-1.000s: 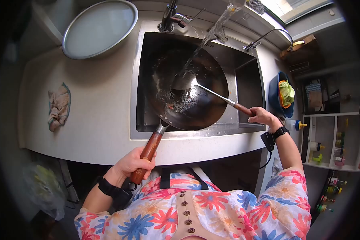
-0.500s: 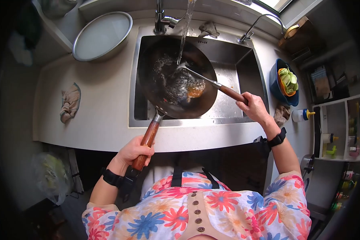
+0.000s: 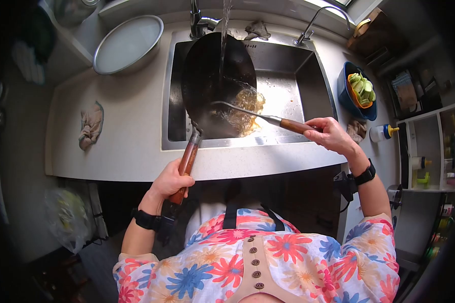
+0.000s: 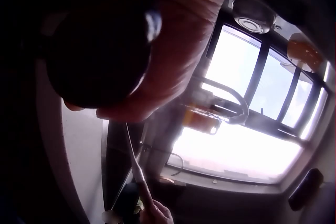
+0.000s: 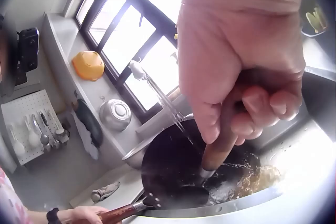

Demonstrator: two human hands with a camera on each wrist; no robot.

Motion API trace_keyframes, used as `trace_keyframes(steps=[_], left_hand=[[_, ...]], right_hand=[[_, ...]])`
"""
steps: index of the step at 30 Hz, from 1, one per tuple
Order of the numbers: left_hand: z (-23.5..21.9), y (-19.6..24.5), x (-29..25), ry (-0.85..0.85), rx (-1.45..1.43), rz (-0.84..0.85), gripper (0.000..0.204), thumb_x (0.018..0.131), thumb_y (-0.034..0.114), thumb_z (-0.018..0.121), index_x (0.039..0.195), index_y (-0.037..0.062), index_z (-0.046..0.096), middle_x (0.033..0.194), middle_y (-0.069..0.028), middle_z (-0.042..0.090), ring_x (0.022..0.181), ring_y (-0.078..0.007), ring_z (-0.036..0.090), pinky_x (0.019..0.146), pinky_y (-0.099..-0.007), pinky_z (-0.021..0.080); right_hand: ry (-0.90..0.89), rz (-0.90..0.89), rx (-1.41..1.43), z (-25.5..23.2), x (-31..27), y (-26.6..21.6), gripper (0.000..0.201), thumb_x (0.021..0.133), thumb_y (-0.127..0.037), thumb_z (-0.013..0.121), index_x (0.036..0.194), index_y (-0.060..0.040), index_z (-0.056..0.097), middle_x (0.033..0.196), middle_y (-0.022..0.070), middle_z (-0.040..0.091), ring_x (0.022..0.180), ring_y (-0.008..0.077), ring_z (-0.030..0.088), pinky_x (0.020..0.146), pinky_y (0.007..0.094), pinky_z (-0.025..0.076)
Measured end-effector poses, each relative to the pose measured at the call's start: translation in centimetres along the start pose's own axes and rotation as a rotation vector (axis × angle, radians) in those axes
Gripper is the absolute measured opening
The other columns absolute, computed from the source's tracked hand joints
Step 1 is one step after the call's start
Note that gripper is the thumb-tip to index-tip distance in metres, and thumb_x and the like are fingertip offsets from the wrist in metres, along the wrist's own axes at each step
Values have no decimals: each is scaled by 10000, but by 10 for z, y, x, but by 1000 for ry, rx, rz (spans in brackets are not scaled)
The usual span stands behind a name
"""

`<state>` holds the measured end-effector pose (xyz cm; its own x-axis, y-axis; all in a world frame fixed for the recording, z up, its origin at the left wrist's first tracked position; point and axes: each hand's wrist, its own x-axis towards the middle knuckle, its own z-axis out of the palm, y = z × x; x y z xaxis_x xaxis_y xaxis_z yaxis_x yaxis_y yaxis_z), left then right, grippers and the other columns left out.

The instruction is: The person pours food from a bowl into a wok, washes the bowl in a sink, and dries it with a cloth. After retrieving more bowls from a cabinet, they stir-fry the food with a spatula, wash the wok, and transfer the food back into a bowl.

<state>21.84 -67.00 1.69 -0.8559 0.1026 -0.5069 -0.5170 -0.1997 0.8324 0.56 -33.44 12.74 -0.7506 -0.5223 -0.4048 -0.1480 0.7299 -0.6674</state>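
Note:
A dark wok (image 3: 207, 65) stands tilted toward the right in the steel sink (image 3: 308, 70), tap water (image 3: 226, 22) falling into it. Brownish water (image 3: 253, 108) spills over its lower right side onto the sink floor. My left hand (image 3: 171, 181) grips the wok's wooden handle (image 3: 188, 159); the handle's dark end blocks much of the left wrist view. In my right hand (image 3: 332, 135) is the wooden handle of a metal wok spatula (image 3: 247, 111), fingers curled round it in the right wrist view. The spatula's head, largely hidden, reaches over the wok's inside.
A large metal basin (image 3: 129, 45) stands left of the tap (image 3: 197, 22). A crumpled cloth (image 3: 91, 126) lies on the left counter (image 3: 65, 146). Right of the sink are a blue tub (image 3: 345, 93) with sliced green vegetables (image 3: 361, 90) and a squeeze bottle (image 3: 379, 133).
The wok has tipped from nearly level to steeply rightward, and brownish water now pours from it. The spatula's head has shifted toward the wok's near side. Both hands keep their grips.

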Motion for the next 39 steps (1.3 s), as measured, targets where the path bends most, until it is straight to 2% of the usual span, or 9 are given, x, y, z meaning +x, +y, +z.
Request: trace_keyframes(steps=[5, 7, 9, 10, 13, 18, 29, 33, 39], left_hand=[[-1, 0, -8, 81, 95, -27, 469, 671, 25, 619, 1086, -31, 408, 626, -38, 499, 401, -140, 518, 371, -247, 452], [-2, 1, -10, 76, 3, 2, 427, 677, 20, 619, 1051, -25, 417, 625, -47, 512, 404, -145, 525, 367, -251, 450], [-5, -5, -8, 42, -78, -1, 395, 683, 16, 621, 1021, -21, 420, 631, -53, 518, 402, -148, 527, 370, -251, 450], [-6, -8, -7, 12, -163, -2, 363, 690, 11, 623, 992, -16, 424, 636, -59, 524, 401, -150, 529, 374, -251, 450], [-9, -14, -5, -48, -313, -21, 342, 703, 10, 631, 977, -4, 427, 659, -79, 550, 415, -158, 541, 384, -253, 456], [-11, -21, 2, -146, -435, 2, 354, 693, 18, 633, 983, -7, 432, 665, -92, 557, 425, -173, 547, 399, -263, 465], [-9, -21, 8, -209, -505, -45, 383, 674, 6, 629, 996, -6, 422, 661, -97, 555, 419, -182, 541, 414, -275, 472], [-12, -21, 9, -232, -507, -52, 397, 673, 14, 633, 1003, -1, 413, 657, -92, 552, 425, -180, 542, 416, -277, 471], [-9, -22, 9, -222, -461, -59, 409, 665, 15, 636, 1005, 8, 408, 657, -89, 550, 431, -179, 544, 415, -276, 472]], right_hand=[[49, -27, -122, -14, -8, 31, 291, 813, -223, 633, 969, 23, 642, 724, 48, 601, 656, 117, 530, 606, 250, 443], [76, -53, -142, -13, -9, 40, 289, 830, -234, 613, 976, 15, 629, 655, 41, 568, 565, 104, 500, 522, 255, 429], [59, 226, 337, -14, -10, 42, 288, 861, -263, 569, 967, 2, 603, 566, 10, 483, 450, 90, 418, 415, 258, 372], [55, 249, 435, -9, -7, 47, 313, 898, -312, 504, 958, -13, 572, 514, -29, 382, 385, 64, 310, 348, 245, 277], [-116, 340, 853, -5, 0, 50, 357, 915, -351, 465, 959, -11, 566, 504, -35, 361, 393, 47, 292, 355, 233, 247], [-229, 516, 1036, 4, 22, 64, 438, 957, -382, 281, 1031, -22, 519, 489, -77, 287, 382, 45, 230, 362, 214, 221], [-456, 502, 1185, 27, 63, 44, 428, 948, -407, 317, 991, -40, 534, 481, -78, 280, 372, 47, 233, 353, 206, 230], [-79, 278, 629, 13, 52, 14, 344, 908, -352, 492, 946, -25, 590, 504, -46, 371, 377, 61, 348, 353, 226, 352], [102, -1, -28, -11, 42, 5, 386, 832, -350, 621, 975, 8, 642, 570, -5, 492, 433, 74, 453, 383, 221, 391]])
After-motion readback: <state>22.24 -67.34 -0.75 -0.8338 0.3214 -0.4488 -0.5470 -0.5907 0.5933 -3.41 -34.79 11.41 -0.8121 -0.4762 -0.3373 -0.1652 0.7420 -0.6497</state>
